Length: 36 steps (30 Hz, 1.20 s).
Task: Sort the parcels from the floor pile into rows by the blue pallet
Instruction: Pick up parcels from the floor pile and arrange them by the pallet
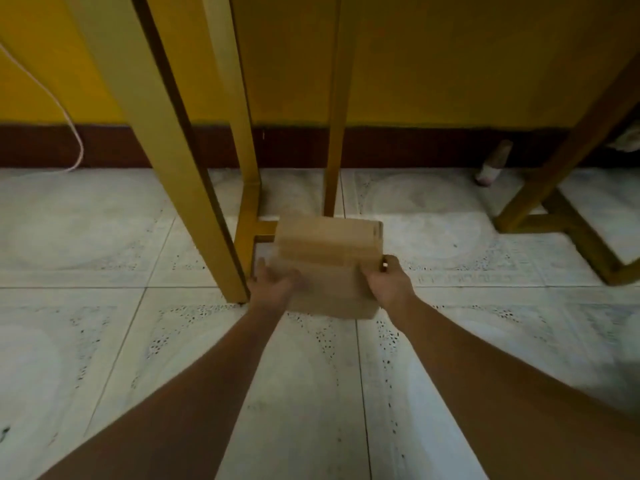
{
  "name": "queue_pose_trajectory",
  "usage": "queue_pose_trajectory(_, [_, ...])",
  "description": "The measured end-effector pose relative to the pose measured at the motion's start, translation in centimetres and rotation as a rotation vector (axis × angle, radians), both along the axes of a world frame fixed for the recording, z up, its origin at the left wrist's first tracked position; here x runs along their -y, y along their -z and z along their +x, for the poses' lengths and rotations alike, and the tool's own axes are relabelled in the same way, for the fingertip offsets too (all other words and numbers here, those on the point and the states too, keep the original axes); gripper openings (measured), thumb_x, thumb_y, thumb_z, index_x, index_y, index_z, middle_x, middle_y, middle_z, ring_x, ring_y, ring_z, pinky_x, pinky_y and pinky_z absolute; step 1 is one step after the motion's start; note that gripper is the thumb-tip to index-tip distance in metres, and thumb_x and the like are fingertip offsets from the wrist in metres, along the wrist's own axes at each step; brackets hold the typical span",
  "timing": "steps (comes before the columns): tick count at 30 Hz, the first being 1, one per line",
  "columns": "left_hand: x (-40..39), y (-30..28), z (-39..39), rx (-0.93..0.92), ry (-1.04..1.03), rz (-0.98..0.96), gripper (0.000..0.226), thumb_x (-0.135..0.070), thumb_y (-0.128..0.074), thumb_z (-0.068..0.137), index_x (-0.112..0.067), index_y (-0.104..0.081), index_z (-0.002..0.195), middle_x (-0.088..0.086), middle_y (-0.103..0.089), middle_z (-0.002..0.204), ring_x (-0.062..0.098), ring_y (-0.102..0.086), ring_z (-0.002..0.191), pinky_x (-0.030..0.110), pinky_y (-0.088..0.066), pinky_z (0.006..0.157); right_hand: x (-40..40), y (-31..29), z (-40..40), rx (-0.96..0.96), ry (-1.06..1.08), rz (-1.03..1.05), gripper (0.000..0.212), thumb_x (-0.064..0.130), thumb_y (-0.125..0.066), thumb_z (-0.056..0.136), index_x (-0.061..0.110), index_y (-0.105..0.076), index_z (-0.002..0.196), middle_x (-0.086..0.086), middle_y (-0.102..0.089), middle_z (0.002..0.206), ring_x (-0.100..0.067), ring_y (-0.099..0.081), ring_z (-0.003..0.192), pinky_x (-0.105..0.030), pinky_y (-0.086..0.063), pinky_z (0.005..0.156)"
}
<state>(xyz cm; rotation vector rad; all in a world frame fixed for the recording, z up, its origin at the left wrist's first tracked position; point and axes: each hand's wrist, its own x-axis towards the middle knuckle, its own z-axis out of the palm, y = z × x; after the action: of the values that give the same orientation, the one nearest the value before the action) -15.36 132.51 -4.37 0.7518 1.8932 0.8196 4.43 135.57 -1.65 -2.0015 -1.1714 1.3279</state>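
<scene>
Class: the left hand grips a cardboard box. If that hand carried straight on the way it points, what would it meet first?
Probably the yellow frame's low crossbar, just beyond the left hand and the cardboard box; depth is unclear.

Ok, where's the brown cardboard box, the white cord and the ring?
Brown cardboard box [329, 258]: head view, top face.
White cord [71, 131]: head view, hanging loop by wall.
Ring [383, 264]: head view, on right hand finger.

Pale patterned floor tiles [104, 341] were noted; yellow frame legs [194, 188] and a white cable [74, 161] were set on them.
</scene>
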Motion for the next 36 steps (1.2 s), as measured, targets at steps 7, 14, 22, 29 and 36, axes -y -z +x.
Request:
queue_pose_trajectory(7, [11.6, -23.2, 3.9, 0.167, 0.073, -0.189, 0.052, -0.024, -0.060, 0.095, -0.020, -0.041, 0.143, 0.005, -0.050, 0.133, 0.026, -0.051, 0.117, 0.031, -0.041, 0.088, 10.8, -19.4, 4.8, -0.146, 0.209, -0.210, 0.094, 0.087, -0.036, 0.069, 0.032, -0.035, 0.145, -0.010, -0.045, 0.141, -0.035, -0.049, 0.121, -0.055, -0.040, 0.106])
queue_pose_trajectory(14, [20.5, -57.0, 7.8, 0.088, 0.097, -0.124, 0.042, -0.030, -0.067, 0.090, -0.007, -0.041, 0.114, 0.021, -0.057, 0.124, 0.024, -0.054, 0.089, 0.031, -0.044, 0.076, 21.6, -47.7, 10.4, -0.335, 0.356, -0.173, 0.093, 0.104, -0.019, 0.058, 0.055, -0.040, 0.135, -0.003, -0.040, 0.150, -0.032, -0.043, 0.133, -0.062, -0.031, 0.110])
queue_pose_trajectory(22, [35.8, -87.8, 12.0, 0.177, 0.292, 0.246, 0.077, -0.075, -0.041, 0.086, -0.029, -0.034, 0.148, -0.003, -0.046, 0.145, 0.021, -0.047, 0.130, 0.042, -0.040, 0.107, 39.2, -81.2, 15.3, -0.654, 0.430, 0.333, 0.075, 0.079, -0.029, 0.088, 0.026, -0.048, 0.137, -0.008, -0.059, 0.133, -0.027, -0.058, 0.119, -0.049, -0.049, 0.100])
queue_pose_trajectory(29, [53.0, -94.3, 15.6, 0.445, 0.285, 0.343, 0.081, -0.078, -0.042, 0.077, -0.021, -0.048, 0.134, 0.005, -0.062, 0.127, 0.024, -0.061, 0.111, 0.039, -0.052, 0.085, 59.7, -89.6, 20.9, -0.704, 0.463, 0.486, 0.050, 0.064, -0.034, 0.096, 0.022, -0.060, 0.105, -0.009, -0.069, 0.104, -0.020, -0.066, 0.093, -0.033, -0.051, 0.071])
queue_pose_trajectory(36, [64.0, -97.0, 23.1, 0.387, 0.547, 0.377, 0.083, -0.081, -0.056, 0.072, -0.046, -0.033, 0.144, -0.005, -0.054, 0.133, 0.019, -0.058, 0.112, 0.035, -0.055, 0.079, 72.3, -91.9, 29.3, -0.618, 0.374, 0.511, 0.038, 0.049, -0.053, 0.095, 0.021, -0.053, 0.121, -0.013, -0.070, 0.112, -0.021, -0.069, 0.088, -0.034, -0.053, 0.065])
